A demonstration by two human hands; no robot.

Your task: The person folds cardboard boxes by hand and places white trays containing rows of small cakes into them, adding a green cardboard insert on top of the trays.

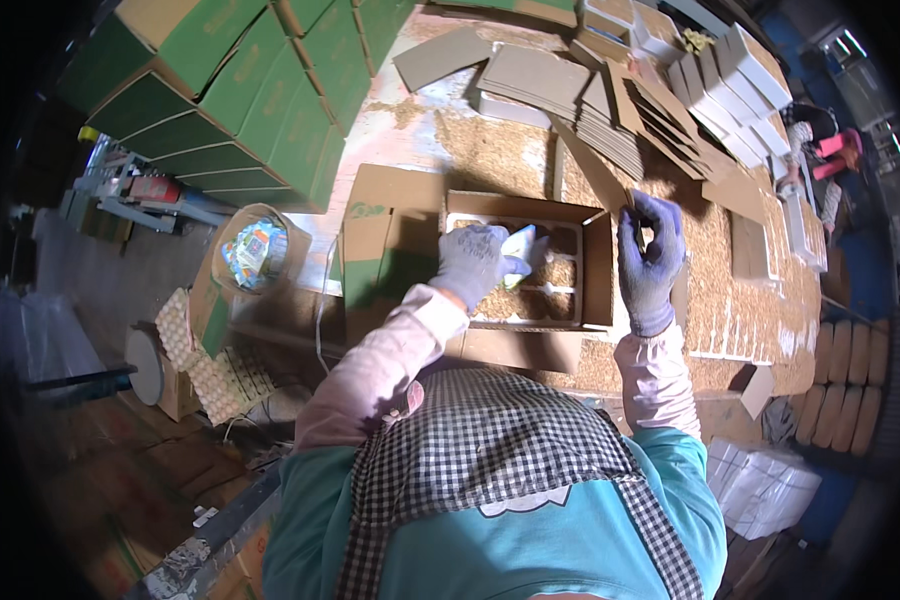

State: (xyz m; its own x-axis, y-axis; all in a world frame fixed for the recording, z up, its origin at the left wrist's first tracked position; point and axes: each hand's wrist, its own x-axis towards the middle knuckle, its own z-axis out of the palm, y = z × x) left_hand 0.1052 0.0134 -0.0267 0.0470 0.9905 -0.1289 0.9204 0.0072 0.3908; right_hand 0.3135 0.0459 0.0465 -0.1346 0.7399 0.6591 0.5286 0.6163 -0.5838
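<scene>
An open cardboard box (pixel 598 262) stands before me on the table. Inside it sits a white tray (pixel 579 292) with several compartments holding tan husk-like bedding (pixel 560 272). My left hand (pixel 474 259), in a grey-purple glove, is over the box's left side. It holds a small printed packet (pixel 520 244), white, blue and green, above the tray. To the right of the box, my right hand (pixel 651 259), gloved the same way, is raised with its fingers curled. Its fingertips pinch the near end of a thin cardboard sheet (pixel 589 169), which slants away from me.
Green cartons (pixel 270 105) are stacked at the left. A round tub (pixel 289 255) holds printed packets. Cardboard sheets (pixel 532 79) lie at the back, beside white trays (pixel 735 82). Loose bedding (pixel 487 154) covers much of the table. Egg trays (pixel 217 379) stand lower left. Another person (pixel 814 139) is far right.
</scene>
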